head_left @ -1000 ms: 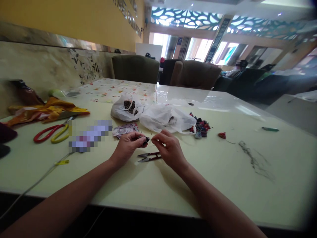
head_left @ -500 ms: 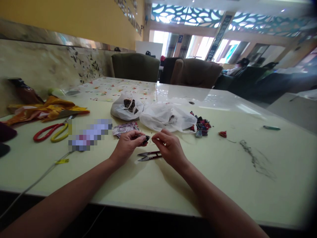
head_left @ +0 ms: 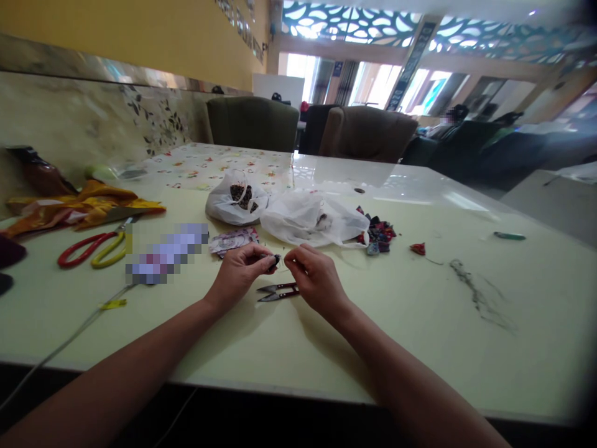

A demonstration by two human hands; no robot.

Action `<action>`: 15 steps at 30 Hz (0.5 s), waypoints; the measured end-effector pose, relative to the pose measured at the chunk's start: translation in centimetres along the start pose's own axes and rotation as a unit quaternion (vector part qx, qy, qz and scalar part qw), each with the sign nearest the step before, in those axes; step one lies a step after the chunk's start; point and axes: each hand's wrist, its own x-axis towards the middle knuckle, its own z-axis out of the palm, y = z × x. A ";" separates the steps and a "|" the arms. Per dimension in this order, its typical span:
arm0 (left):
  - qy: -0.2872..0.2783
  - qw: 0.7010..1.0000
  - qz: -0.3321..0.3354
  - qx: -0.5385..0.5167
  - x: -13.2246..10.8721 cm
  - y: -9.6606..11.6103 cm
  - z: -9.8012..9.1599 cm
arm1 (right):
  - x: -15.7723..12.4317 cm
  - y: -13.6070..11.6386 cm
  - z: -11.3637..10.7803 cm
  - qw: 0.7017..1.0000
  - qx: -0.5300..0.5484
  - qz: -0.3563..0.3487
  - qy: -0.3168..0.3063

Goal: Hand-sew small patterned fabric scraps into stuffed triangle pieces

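My left hand [head_left: 240, 269] is closed on a small dark fabric piece [head_left: 274, 262], held between thumb and fingers above the table. Just to its right, my right hand [head_left: 314, 272] is closed in a pinch; what sits in its fingertips is too small to make out. A faint thread-like line shows between the two hands. Below them lie thread snips [head_left: 275, 292] with dark red handles, partly covered by my right hand. Behind my left hand is a stack of patterned fabric pieces [head_left: 233, 241].
Two white plastic bags [head_left: 298, 225] stand behind my hands. Small stuffed fabric pieces [head_left: 381, 231] are heaped beside them, with a single red one [head_left: 418, 249] farther right. Tangled thread [head_left: 471, 289] lies at right. Red-and-yellow-handled scissors [head_left: 91, 249] and orange cloth [head_left: 88, 205] are at left.
My hands stay close together, with the dark fabric piece still in my left. My right hand has shifted very slightly. The whole view has moved a little.
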 end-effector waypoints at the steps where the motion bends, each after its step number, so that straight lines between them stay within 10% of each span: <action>1: -0.003 1.000 0.002 0.004 0.0 0.0 0.0 | 0.0 0.1 0.1 1.000 0.000 0.000 0.002; 15: -0.018 0.995 0.080 0.053 0.1 -0.3 -0.1 | -0.4 0.5 0.9 1.000 -0.001 -0.001 0.009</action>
